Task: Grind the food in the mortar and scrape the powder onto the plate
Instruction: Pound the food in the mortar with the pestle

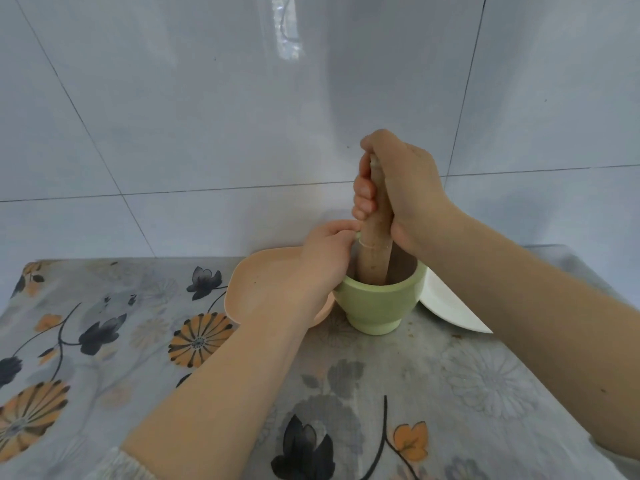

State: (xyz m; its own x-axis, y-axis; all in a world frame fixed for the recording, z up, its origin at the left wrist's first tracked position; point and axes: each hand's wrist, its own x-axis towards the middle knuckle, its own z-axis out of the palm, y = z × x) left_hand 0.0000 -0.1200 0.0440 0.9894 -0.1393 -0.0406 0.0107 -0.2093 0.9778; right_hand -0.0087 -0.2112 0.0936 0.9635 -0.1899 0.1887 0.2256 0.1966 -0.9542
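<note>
A pale green mortar (377, 308) stands on the flowered tablecloth near the wall. A wooden pestle (375, 252) stands almost upright inside it, its lower end hidden in the bowl. My right hand (398, 188) is wrapped around the pestle's upper part. My left hand (325, 258) grips the mortar's left rim, fingers curled over the edge. A peach-coloured plate (263, 285) lies just left of the mortar, partly under my left wrist. The food in the mortar is hidden.
A white plate (446, 306) lies right of the mortar, partly covered by my right forearm. The tiled wall (207, 133) rises straight behind the table. The flowered cloth (121, 341) covers the table; small crumbs lie on it near the mortar's right side.
</note>
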